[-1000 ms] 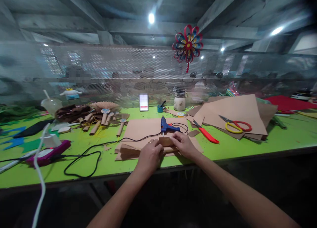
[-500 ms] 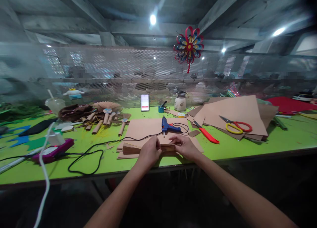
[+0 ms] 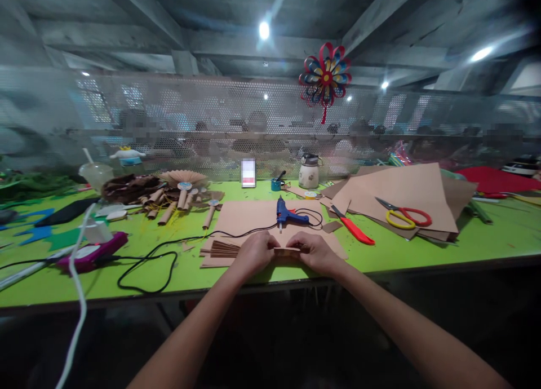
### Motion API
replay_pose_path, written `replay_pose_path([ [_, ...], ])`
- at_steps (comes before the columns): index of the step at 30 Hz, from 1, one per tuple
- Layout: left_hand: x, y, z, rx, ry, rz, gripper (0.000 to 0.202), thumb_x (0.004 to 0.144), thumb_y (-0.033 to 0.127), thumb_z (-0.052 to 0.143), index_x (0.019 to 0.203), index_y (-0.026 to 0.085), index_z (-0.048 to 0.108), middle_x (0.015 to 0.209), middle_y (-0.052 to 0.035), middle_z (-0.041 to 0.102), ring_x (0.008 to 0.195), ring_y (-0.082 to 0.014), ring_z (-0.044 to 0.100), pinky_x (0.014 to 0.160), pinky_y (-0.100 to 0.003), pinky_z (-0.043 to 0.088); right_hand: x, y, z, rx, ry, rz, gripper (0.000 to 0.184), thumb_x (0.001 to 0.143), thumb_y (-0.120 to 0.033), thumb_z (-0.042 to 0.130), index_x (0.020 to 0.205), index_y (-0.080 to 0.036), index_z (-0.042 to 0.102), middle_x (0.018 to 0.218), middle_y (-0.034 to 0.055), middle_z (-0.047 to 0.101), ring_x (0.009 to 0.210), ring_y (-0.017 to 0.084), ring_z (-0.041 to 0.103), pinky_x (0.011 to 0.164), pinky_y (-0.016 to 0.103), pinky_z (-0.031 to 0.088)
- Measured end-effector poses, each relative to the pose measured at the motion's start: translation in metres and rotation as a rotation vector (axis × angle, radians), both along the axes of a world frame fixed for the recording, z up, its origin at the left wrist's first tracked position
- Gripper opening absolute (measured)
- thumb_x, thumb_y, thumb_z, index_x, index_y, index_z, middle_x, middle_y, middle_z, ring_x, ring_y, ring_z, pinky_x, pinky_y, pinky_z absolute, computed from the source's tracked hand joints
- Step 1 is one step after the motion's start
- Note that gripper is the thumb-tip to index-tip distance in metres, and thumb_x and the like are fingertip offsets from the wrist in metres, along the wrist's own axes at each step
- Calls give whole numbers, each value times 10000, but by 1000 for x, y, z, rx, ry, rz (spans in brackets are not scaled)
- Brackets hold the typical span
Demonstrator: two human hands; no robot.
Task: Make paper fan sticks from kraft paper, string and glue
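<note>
Pinched by the fingers [image 3: 273, 243] of the left hand [image 3: 256, 253] and the right hand [image 3: 316, 255], in the head view: a narrow strip of brown paper [image 3: 287, 252], held low between both sets of tips, near the front edge of the green table [image 3: 380, 256]. Changed since a second ago: tipped down, showing as a thin band rather than a taller upright face, and brought closer to the table's edge. Changed since half a second ago: right fingers drawn in and curled against the strip's end rather than partly lifted. Left in place meanwhile: a blue glue gun [image 3: 289, 215] just beyond the hands, on a large brown sheet [image 3: 249, 211], with a red-handled knife [image 3: 357, 231] and scissors [image 3: 393, 208] off to the right. Hidden behind the curled fingers: both ends of the strip. Partly covered by the left hand: a pleated stack [image 3: 224, 248], its folds spread at the outer end. Impossible to tell: whether joined to the strip or separate. Cut off at the bottom: both forearms. Dim and blurred: shapes behind the mesh screen [image 3: 190, 107]. As for the strip's look: plain, brown, rather straight-edged, with finer creases too small to make out.
</note>
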State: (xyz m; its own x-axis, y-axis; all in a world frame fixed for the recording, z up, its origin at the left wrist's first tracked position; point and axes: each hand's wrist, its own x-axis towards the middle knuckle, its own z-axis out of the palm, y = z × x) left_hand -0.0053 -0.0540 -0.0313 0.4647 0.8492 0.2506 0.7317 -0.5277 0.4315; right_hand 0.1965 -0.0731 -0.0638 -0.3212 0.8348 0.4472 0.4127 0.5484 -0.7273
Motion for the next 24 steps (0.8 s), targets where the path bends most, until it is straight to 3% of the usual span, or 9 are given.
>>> replay_pose_path([
  [4, 1, 3, 4, -18, 26, 7, 214, 763, 233, 550, 805, 219, 759, 782, -49, 688, 716, -182, 603, 611, -259, 396, -1, 5, 8, -14, -2, 9, 108, 791, -241, 622, 823, -176, 702, 801, 37, 688, 745, 164, 624, 680, 271, 495],
  [8, -1, 0, 8, 59, 16, -37, 251, 761, 187, 530, 906, 206, 733, 912, -61, 672, 827, -187, 606, 707, -263, 429, -2, 8, 18, -43, 11, 22, 117, 771, -203, 627, 823, -176, 728, 801, 32, 717, 747, 167, 641, 702, 273, 496],
  [11, -5, -2, 7, 143, 37, -107, 246, 768, 217, 565, 975, 189, 695, 928, -65, 651, 854, -195, 598, 737, -272, 441, -1, 12, 18, -69, -3, -16, 165, 733, -105, 600, 796, -168, 738, 798, 34, 728, 745, 169, 648, 700, 270, 496],
  [14, -7, -1, 4, 165, 46, -130, 193, 784, 186, 563, 924, 172, 695, 893, -65, 652, 850, -190, 594, 736, -267, 439, 1, 17, 13, -62, -24, -45, 222, 705, -43, 572, 789, -159, 741, 792, 38, 731, 741, 169, 649, 701, 268, 497],
  [17, -8, 2, 1, 161, 39, -139, 183, 805, 179, 551, 895, 168, 710, 873, -69, 668, 830, -185, 598, 715, -258, 433, 3, 19, 7, 31, -67, -58, 248, 716, -24, 557, 811, -161, 739, 798, 40, 726, 752, 165, 642, 709, 266, 491],
  [24, -9, 7, -1, 96, -17, -130, 225, 794, 172, 534, 901, 161, 732, 889, -80, 700, 826, -192, 620, 743, -265, 429, 3, 12, 0, 463, -303, -16, 175, 805, -59, 560, 884, -152, 686, 810, 86, 688, 795, 206, 558, 719, 333, 467],
])
